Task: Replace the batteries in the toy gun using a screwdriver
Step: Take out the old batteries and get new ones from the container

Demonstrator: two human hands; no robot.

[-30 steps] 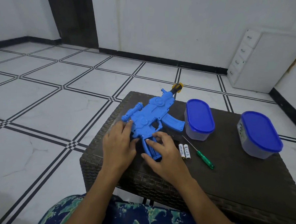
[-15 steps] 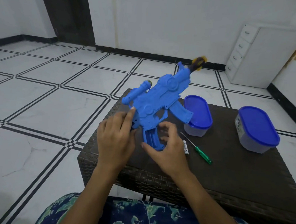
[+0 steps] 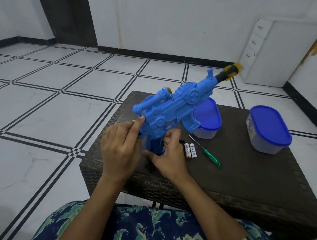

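A blue toy gun point(image 3: 175, 106) with a black and yellow muzzle is held tilted above the dark wicker table point(image 3: 242, 179), muzzle pointing up and to the right. My left hand point(image 3: 121, 147) grips its rear end. My right hand point(image 3: 167, 155) holds the grip at the bottom. Two white batteries point(image 3: 190, 151) lie side by side on the table just right of my right hand. A screwdriver with a green handle point(image 3: 211, 157) lies beside them, its thin shaft pointing to the far left.
Two clear tubs with blue lids stand on the table: one point(image 3: 207, 118) behind the gun, one point(image 3: 269, 129) at the right. A white drawer unit point(image 3: 264, 52) stands by the far wall. Tiled floor lies to the left.
Both hands have lifted the toy gun off the table and tilted its muzzle upward. The batteries, half hidden before, show fully now.
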